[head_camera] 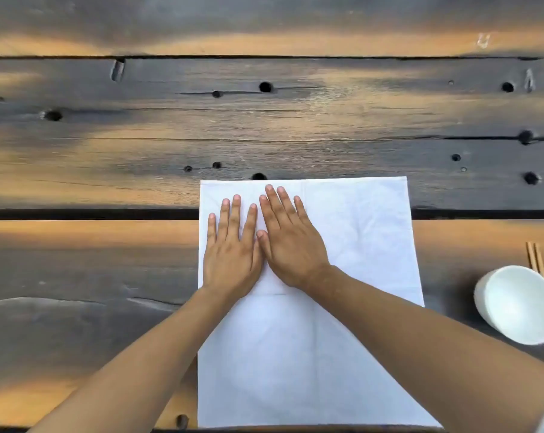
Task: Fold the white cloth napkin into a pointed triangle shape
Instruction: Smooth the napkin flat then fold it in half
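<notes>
Fingers (233,220) of both hands lie straight and flat on the white square cloth napkin (352,232).

Left hand (231,260) and right hand (291,248) press side by side, touching, on the napkin's far left part, fingertips just short of its far edge; neither grasps it. Napkin lies spread on the weathered wooden plank table (108,135), left of the white round bowl (517,304) and wooden chopsticks (536,257).

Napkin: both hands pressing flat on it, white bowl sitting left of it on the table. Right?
Not quite. The head view shows the white bowl to the right of the napkin, not left. The left hand and right hand do press flat on it.
</notes>
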